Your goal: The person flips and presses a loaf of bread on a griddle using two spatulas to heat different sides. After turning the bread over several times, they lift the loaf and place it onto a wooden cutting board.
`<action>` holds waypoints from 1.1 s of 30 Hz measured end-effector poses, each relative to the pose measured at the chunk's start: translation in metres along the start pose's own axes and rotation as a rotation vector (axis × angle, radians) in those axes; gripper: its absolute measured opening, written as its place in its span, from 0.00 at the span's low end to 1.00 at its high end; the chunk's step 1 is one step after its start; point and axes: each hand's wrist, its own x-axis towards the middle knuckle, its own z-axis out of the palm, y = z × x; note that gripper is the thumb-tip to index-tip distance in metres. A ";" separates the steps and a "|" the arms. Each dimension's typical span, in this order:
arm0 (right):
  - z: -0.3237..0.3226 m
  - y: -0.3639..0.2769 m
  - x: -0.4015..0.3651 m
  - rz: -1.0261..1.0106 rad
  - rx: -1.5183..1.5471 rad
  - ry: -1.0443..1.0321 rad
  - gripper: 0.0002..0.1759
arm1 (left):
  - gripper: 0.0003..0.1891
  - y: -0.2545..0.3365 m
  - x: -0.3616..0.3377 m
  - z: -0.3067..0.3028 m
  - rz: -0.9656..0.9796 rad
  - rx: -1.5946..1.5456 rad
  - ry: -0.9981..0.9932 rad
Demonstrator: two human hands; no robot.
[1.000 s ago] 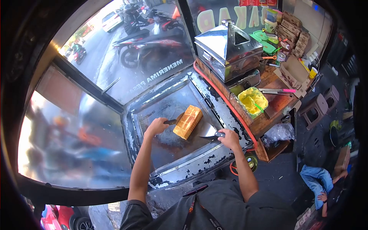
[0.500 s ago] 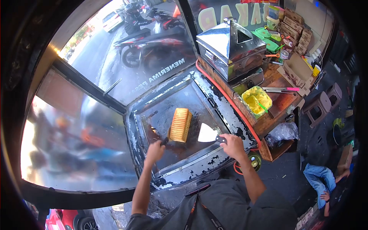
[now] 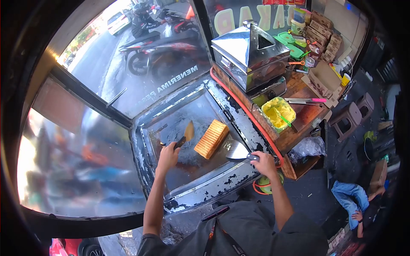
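Note:
A browned, ridged loaf of bread (image 3: 212, 139) lies slanted on the dark griddle (image 3: 179, 175). My left hand (image 3: 168, 156) is closed round the black handle of a scraper (image 3: 188, 130), whose brownish blade is to the left of the loaf, apart from it. In my right hand (image 3: 265, 162) is a second tool, a spatula (image 3: 237, 151) with a wide shiny blade and a dark handle. That blade lies low over the griddle, close by the loaf's lower right side.
Right of the griddle, a wooden counter (image 3: 299, 90) holds a tub of yellow spread (image 3: 278, 112), a knife (image 3: 305, 100), a shiny metal box (image 3: 250, 53) and an open carton (image 3: 322, 81). A red hose (image 3: 245, 113) runs along its edge. A seated person's jeans (image 3: 351, 198) show at right.
The loaf has turned clockwise and shifted right. My left scraper has come away from its left side and now points up; the right spatula has tilted and sits nearer the loaf.

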 end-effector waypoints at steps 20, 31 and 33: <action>-0.070 -0.044 0.031 -0.215 0.418 0.242 0.20 | 0.13 0.160 0.065 -0.104 -0.036 -0.331 -0.375; -0.233 0.039 -0.002 -0.089 0.575 0.679 0.20 | 0.12 0.362 0.146 -0.057 0.406 -0.295 -0.386; -0.239 0.079 0.000 -0.058 0.554 0.751 0.20 | 0.12 0.369 0.147 -0.036 0.433 -0.294 -0.367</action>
